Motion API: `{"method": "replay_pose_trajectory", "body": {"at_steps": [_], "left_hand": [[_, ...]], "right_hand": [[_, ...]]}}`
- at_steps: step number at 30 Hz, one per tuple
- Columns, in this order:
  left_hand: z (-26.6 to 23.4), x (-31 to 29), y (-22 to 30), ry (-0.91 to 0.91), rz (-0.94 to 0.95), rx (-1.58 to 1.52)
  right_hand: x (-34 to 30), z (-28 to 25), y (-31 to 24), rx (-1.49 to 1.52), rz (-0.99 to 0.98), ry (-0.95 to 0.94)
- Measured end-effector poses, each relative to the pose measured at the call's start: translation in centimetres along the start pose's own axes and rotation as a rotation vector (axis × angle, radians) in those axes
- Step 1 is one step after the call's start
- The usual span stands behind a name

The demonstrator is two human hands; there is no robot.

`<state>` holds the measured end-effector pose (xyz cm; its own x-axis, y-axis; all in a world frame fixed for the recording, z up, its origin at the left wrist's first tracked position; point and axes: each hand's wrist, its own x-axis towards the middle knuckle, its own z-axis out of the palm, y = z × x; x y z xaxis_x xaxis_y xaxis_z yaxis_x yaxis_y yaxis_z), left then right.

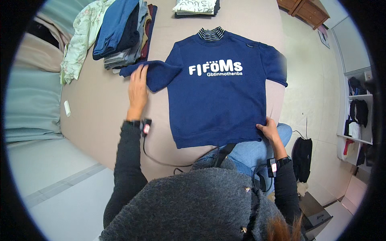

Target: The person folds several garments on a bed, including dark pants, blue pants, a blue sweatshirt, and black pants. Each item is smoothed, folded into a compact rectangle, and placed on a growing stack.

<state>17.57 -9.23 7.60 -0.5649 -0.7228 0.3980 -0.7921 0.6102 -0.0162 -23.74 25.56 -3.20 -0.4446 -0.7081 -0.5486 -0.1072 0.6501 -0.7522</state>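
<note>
A navy blue sweatshirt point(219, 100) with white lettering and a striped high collar lies spread front up on the bed point(96, 116), its hem toward me. Its left-hand sleeve bends outward to the side. On that sleeve, near the cuff, my left hand point(138, 86) rests with fingers stretched out. At the lower right corner of the hem my right hand point(271, 130) grips the fabric between thumb and fingers. The other sleeve hangs toward the bed's right edge.
Behind my left hand stands a pile of folded clothes point(116, 32), with a pale floral garment point(86, 40) beside it. A smaller folded stack point(197, 8) lies at the far edge. A small white object point(67, 108) is at left. Open shelves point(358, 108) with clothes line the right wall.
</note>
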Motion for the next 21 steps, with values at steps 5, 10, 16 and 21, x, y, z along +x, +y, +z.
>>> {"method": "replay_pose_trajectory", "body": {"at_steps": [5,10,16,21], "left_hand": [[3.1,3.9,-6.4,-0.595,0.031,0.206],[-1.2,2.2,-15.6,-0.520,-0.200,-0.003],[-0.5,-1.4,-13.6,-0.424,-0.414,0.607],[2.8,-0.2,1.1,0.084,-0.045,-0.038]], "right_hand": [[-0.3,-0.6,-1.2,0.086,0.063,-0.021],[-1.3,-0.6,-2.0,0.113,0.035,-0.069],[-1.3,-1.2,-3.5,-0.105,-0.015,-0.092],[-0.9,0.1,-7.9,-0.505,-0.272,0.361]]}}
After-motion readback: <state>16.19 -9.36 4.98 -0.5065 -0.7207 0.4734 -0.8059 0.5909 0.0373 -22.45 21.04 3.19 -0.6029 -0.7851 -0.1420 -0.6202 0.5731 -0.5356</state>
